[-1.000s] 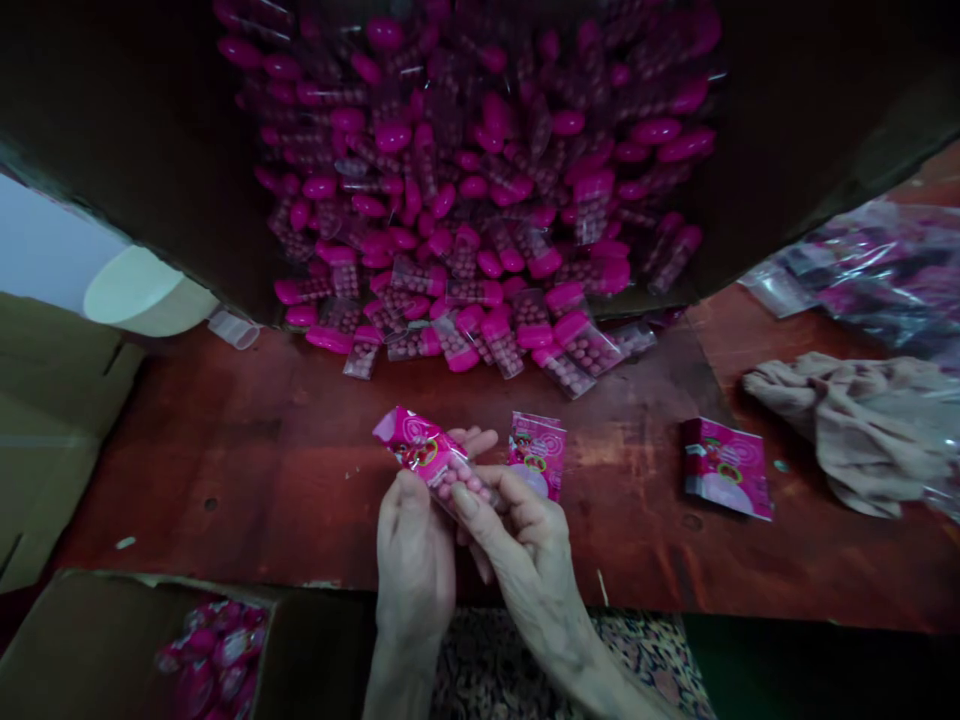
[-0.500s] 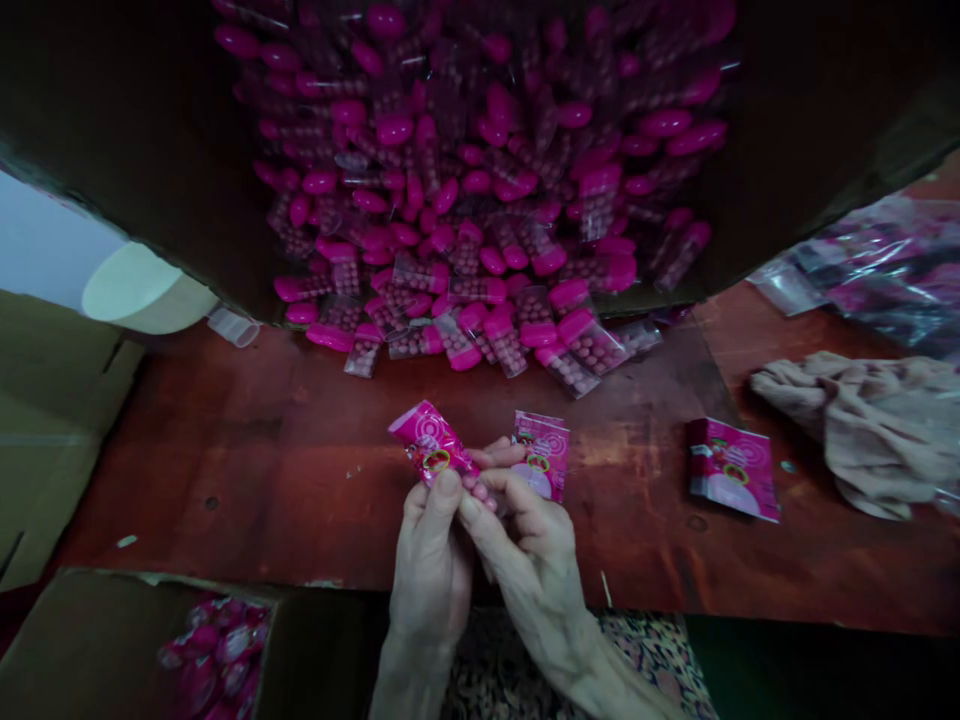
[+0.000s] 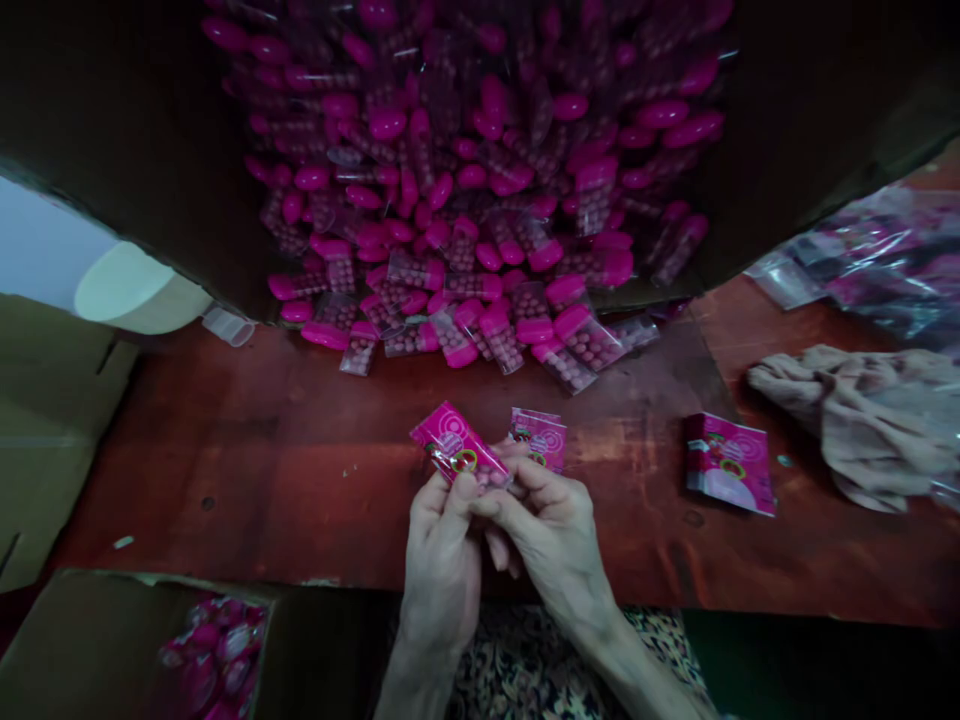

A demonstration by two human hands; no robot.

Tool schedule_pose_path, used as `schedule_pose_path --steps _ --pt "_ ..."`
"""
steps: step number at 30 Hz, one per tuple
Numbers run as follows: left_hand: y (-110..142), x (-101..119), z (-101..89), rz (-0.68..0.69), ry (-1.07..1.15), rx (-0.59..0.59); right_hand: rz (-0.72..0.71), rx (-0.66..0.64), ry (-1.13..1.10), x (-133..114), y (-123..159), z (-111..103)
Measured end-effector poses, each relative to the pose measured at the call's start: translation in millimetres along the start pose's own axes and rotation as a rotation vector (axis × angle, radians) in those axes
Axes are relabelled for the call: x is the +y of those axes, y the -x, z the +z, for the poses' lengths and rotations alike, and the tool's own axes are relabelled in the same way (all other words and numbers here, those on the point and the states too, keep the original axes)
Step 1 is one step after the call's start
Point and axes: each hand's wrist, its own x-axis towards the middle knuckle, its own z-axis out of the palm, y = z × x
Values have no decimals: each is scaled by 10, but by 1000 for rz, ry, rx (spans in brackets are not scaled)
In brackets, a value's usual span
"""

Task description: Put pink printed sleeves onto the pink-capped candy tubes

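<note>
Both my hands pinch a pink printed sachet (image 3: 456, 445) over the table, and its lower end holds small pink beads. My left hand (image 3: 442, 560) grips it from below with the thumb on its face. My right hand (image 3: 553, 535) pinches the beaded end with thumb and fingers. Right behind my right fingers, a second pink sachet (image 3: 541, 437) lies partly hidden on the table. A third sachet (image 3: 729, 464) lies flat further right. A large heap of clear packets of pink beads with pink caps (image 3: 480, 200) fills the open box ahead.
The reddish wooden table (image 3: 225, 450) runs beneath my hands. A beige cloth (image 3: 847, 425) and a clear plastic bag (image 3: 862, 270) lie at right. A cardboard box with pink sachets (image 3: 214, 650) stands at front left. A small clear cup (image 3: 229, 325) lies near the heap.
My hands have moved right and come closer together. The held sachet has shifted right with them, and my fingers now cover more of its beaded end.
</note>
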Motion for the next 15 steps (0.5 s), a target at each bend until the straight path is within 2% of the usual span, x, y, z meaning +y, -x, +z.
schedule_pose_path --steps 2,6,9,11,12,13,15 --pt "14 -49 13 5 16 -2 38 16 -44 -9 -21 -8" --pt "53 -60 -9 -5 3 66 80 20 -89 54 -19 62" --pt "133 24 -94 -31 -31 106 66 -77 9 104 22 104" --pt "224 129 -255 -3 -59 159 -73 -150 209 100 54 54" --pt "280 192 -383 46 -83 230 -191 -128 341 88 65 -1" --pt "343 258 -543 116 -122 312 -326 -61 480 74 69 -73" --pt "484 385 -933 299 -211 530 -571 169 749 49 44 -250"
